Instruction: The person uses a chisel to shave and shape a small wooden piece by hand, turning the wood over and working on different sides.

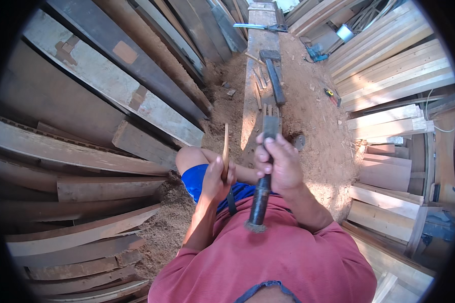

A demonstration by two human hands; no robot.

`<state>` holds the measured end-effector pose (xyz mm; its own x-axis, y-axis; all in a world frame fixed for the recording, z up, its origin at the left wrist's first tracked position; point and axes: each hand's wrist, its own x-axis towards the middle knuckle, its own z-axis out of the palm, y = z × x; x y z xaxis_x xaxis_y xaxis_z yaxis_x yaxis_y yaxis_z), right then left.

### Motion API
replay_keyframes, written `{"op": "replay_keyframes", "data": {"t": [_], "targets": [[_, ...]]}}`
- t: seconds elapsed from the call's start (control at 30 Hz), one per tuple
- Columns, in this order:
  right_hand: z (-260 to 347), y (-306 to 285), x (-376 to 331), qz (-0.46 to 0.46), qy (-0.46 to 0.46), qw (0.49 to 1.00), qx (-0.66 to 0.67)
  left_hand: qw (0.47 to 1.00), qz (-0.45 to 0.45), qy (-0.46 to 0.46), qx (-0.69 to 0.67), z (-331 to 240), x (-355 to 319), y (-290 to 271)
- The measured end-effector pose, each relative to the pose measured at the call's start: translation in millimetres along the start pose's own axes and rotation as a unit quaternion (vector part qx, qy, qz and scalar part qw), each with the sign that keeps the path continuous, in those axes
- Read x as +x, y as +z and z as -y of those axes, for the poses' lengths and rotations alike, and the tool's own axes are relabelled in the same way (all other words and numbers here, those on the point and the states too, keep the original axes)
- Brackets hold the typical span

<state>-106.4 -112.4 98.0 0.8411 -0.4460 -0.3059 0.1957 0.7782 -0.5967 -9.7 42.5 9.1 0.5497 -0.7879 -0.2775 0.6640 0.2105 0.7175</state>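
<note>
My left hand (219, 181) is closed around a thin, pointed strip of wood (226, 144) held upright above my lap. In my right hand (280, 162) is a chisel, gripped where its dark handle (260, 199) meets the flat metal blade (271, 126). The blade points away from me, and the worn handle end is close to my shirt. Beyond my hands, a hammer (274, 76) with a blocky head and dark handle lies on a long wooden board (253, 40). Several small wood strips (259, 81) are beside it.
A handsaw (260, 26) lies across the board's far end. To the right are a blue-green power tool (316, 53) and a small yellow-and-red tool (331, 96) on the sawdust-covered ground (308, 86). Leaning planks (111, 81) crowd the left; stacked timber (389, 76) lines the right.
</note>
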Motion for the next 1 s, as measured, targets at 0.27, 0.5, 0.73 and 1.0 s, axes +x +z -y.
{"op": "replay_keyframes", "data": {"t": [0.27,0.5,0.73,1.0], "targets": [[-40.3,31.1,-9.9,0.091,0.198,0.975,0.033,0.992,-0.061,0.041,0.099,-37.7,42.7,18.0],[-21.9,28.4,-28.7,0.071,0.053,0.994,-0.061,0.870,-0.018,0.219,0.442,-21.8,-16.0,19.5],[1.4,15.3,-34.4,0.020,0.017,0.998,-0.061,0.893,-0.019,0.159,0.421,-11.5,-32.0,8.6],[-12.0,7.7,2.4,0.014,0.069,0.997,0.035,0.997,-0.043,0.027,0.063,-15.6,17.4,11.6]]}}
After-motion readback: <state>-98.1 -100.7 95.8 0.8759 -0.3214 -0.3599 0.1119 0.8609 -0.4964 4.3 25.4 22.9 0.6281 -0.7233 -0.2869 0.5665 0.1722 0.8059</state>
